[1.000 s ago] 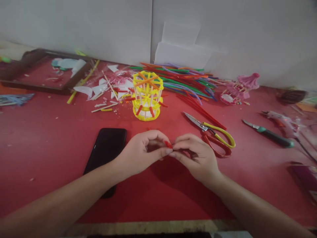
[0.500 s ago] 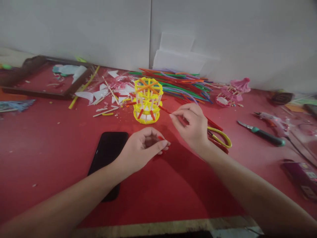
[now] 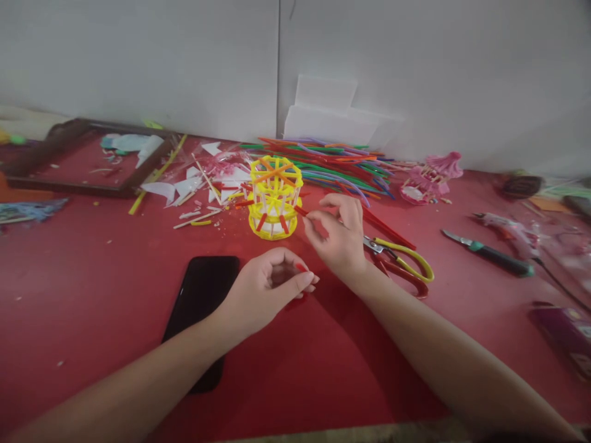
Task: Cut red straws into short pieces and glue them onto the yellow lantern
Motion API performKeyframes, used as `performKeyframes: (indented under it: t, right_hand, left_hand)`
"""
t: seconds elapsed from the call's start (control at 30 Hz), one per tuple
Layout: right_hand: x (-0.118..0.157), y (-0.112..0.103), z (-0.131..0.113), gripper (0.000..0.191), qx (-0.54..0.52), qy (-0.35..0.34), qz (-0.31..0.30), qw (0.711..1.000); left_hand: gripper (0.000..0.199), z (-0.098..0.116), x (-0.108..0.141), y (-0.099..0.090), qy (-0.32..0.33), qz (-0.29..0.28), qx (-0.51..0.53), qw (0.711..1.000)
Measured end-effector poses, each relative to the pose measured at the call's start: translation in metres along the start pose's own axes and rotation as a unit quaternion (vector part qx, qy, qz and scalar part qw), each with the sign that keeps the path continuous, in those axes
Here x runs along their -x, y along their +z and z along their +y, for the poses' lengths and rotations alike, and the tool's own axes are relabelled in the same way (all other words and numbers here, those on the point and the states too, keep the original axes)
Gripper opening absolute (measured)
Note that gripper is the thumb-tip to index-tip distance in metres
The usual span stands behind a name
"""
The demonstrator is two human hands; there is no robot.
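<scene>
A small round tiered model (image 3: 272,234), made of yellow pipe cleaners and pale sticks, stands upright on the red table. Orange spokes cross its top and short red pieces slant around its lower tier. My right hand (image 3: 339,240) pinches a short red pipe cleaner piece (image 3: 300,210) close against the model's right side; whether it touches I cannot tell. Nearer to me, my left hand (image 3: 261,286) is closed with a red pipe cleaner piece (image 3: 301,267) showing between thumb and fingers. The rest of that piece is hidden.
Scissors (image 3: 418,253) lie right of my right hand, a black phone (image 3: 203,292) beside my left. Farther right are a green-handled knife (image 3: 498,258) and a glue gun (image 3: 510,234). Behind are piled pipe cleaners (image 3: 332,160), a pink model (image 3: 431,178) and a brown frame (image 3: 69,184).
My right hand has moved left toward the yellow model, bringing its red piece close to the side. More of the scissors shows now. My left hand keeps its hold, and the view has shifted slightly.
</scene>
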State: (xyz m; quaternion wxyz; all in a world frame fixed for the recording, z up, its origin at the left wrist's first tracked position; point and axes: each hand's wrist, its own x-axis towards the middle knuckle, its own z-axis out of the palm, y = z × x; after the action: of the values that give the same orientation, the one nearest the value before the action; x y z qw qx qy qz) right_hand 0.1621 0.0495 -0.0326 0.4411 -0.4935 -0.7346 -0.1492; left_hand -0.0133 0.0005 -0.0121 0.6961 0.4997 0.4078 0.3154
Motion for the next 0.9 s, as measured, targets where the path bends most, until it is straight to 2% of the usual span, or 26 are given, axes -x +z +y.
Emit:
performKeyframes:
  t: [0.2, 0.37, 0.9]
  right_hand:
    - [-0.0003, -0.0023, 0.0018, 0.011, 0.034, -0.047, -0.018, 0.998]
    - [-0.0025, -0.0027, 0.0033, 0.01, 0.048, -0.081, 0.0, 0.996]
    - [-0.0024, 0.0027, 0.0022, 0.012, 0.047, -0.1, 0.011, 0.994]
  left_hand:
    - [0.019, 0.0008, -0.0002, -0.0008, -0.008, 0.008, -0.01, 1.0]
    - [0.021, -0.0003, -0.0002, -0.0012, -0.012, 0.014, -0.017, 1.0]
    - [0.021, -0.0015, -0.0006, -0.0013, -0.01, 0.024, -0.007, 1.0]
